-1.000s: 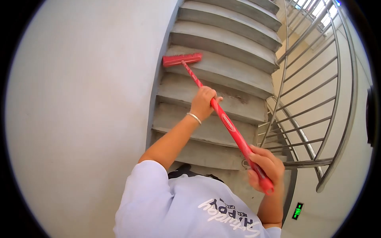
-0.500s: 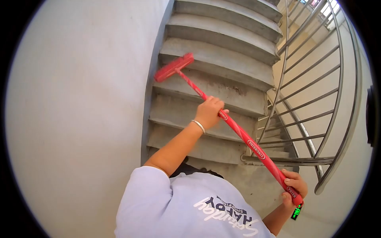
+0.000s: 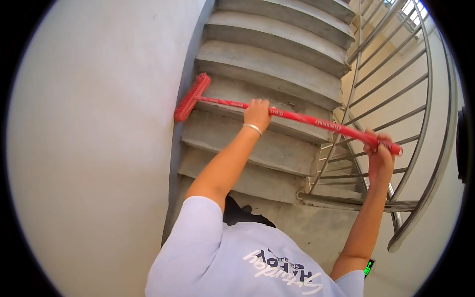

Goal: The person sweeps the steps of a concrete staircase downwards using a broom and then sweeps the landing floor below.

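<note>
A red broom [image 3: 307,119] lies across the view, its handle sloping slightly down to the right. Its red brush head [image 3: 193,97] is tilted steeply against the left wall's grey skirting, at the end of a concrete step [image 3: 267,54]. My left hand [image 3: 257,115], with a silver bangle at the wrist, is wrapped round the middle of the handle. Near the handle's right end, my right hand [image 3: 380,148] is closed round it, beside the railing. Dark marks show on the step behind the handle.
A metal railing [image 3: 420,143] runs along the right side of the stairs. The pale wall [image 3: 99,148] borders them on the left. Below the railing is a green lit sign [image 3: 368,268], partly covered by my right arm. More steps go down behind the railing.
The handle has swung from a steep diagonal to nearly level as my right hand rose and moved right. The brush head has turned and shifted left to the wall. Both hands have kept hold.
</note>
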### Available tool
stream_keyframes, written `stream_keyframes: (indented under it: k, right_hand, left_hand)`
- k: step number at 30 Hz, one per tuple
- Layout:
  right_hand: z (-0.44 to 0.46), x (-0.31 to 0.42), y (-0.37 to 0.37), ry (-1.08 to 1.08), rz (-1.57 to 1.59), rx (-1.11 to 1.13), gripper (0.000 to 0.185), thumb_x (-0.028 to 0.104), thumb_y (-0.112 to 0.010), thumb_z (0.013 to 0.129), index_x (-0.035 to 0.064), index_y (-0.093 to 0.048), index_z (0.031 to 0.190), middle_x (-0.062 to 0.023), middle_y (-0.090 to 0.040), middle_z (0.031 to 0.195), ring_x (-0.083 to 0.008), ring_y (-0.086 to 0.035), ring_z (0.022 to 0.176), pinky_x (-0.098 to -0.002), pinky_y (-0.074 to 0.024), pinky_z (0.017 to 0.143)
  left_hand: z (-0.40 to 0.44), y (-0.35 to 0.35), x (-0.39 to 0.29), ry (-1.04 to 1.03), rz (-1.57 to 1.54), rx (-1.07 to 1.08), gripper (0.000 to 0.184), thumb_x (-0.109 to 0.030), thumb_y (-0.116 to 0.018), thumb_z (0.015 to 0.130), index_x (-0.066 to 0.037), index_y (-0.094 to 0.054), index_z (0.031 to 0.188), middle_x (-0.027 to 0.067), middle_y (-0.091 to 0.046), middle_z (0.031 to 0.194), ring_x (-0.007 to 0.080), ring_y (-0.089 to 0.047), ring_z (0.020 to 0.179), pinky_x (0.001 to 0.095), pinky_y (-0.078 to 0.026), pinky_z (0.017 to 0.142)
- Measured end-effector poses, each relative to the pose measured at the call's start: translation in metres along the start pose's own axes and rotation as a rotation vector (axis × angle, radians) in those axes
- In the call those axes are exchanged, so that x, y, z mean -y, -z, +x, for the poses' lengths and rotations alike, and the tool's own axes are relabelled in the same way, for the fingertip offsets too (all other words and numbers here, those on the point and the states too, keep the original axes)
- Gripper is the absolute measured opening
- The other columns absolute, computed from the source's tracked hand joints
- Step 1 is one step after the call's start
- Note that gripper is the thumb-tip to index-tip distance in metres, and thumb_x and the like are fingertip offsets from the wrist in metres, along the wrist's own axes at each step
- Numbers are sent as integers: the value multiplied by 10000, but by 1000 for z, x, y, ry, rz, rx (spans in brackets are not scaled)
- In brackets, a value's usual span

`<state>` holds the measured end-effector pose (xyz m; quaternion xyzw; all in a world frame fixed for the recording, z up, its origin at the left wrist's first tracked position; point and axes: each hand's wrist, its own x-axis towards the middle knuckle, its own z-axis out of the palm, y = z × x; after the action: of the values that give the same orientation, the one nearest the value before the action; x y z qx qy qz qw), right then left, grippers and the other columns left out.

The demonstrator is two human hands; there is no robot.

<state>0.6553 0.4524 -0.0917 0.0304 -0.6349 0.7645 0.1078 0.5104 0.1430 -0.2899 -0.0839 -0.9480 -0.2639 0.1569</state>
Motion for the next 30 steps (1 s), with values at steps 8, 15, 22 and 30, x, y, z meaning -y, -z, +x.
stream_keyframes:
  k: [8, 15, 22, 30]
  right_hand:
    - [100, -4, -12, -28, 91, 148, 247, 105, -539, 876, 36, -549, 1113, -207, -585, 1174, -177, -600, 854, -330, -485, 834]
    - [195, -30, -32, -64, 102, 113, 230, 110, -510, 896, 40, -531, 1114, -234, -553, 1213, -188, -586, 865, -402, -469, 957]
    - [246, -47, -48, -141, -39, 8, 293, 106, -508, 908, -22, -448, 1165, -223, -563, 1193, -188, -597, 823, -370, -536, 848]
    - [181, -1, 0, 57, -188, -189, 281, 155, -522, 921, 3, -497, 1156, -212, -603, 1144, -157, -633, 779, -282, -563, 715]
  left_hand:
    - [62, -11, 10, 163, 16, -11, 202, -273, -658, 819, -86, -589, 855, 93, -610, 920, 288, -557, 960, 414, -505, 781]
    - [133, -37, 41, 157, 43, -21, 243, -242, -715, 759, -89, -609, 915, 95, -616, 975, 292, -560, 990, 414, -512, 794]
    - [182, -71, 53, 218, 56, 100, 188, -273, -672, 799, -109, -645, 887, 102, -647, 955, 295, -573, 996, 442, -508, 796]
    - [160, -35, 3, 19, 29, 312, 231, -296, -679, 752, -102, -657, 876, 111, -664, 881, 310, -615, 903, 441, -517, 758]
